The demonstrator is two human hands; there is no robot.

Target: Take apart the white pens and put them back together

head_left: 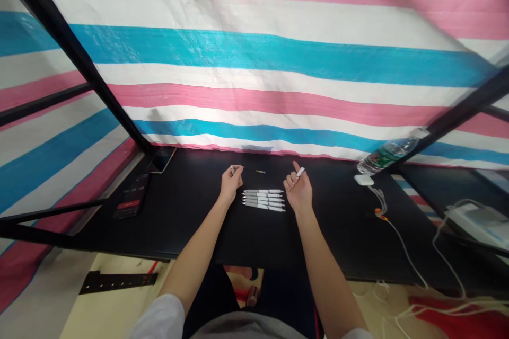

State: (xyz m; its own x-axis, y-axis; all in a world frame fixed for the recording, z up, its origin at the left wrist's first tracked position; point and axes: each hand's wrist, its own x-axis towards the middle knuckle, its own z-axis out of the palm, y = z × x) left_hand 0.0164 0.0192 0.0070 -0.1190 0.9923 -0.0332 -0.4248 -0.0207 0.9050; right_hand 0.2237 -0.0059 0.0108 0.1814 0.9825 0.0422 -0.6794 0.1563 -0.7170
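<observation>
My left hand (230, 185) is above the black table, its fingers pinched on one end of a thin pen refill (259, 171) that points to the right. My right hand (299, 193) is turned palm up, with a short white pen barrel (300, 172) held against the curled fingers while the index finger stretches out. How much of the barrel lies inside the hand is hidden. Between my hands, several white and grey pens (263, 200) lie side by side in a neat row, their tips to the left.
Two phones, a lit one (131, 198) and a dark one (161, 160), lie at the left of the black table (178, 233). On the right are a leaning water bottle (387, 156), a small white case (363, 180) and a cable (401, 241). A striped sheet (254, 53) closes off the back.
</observation>
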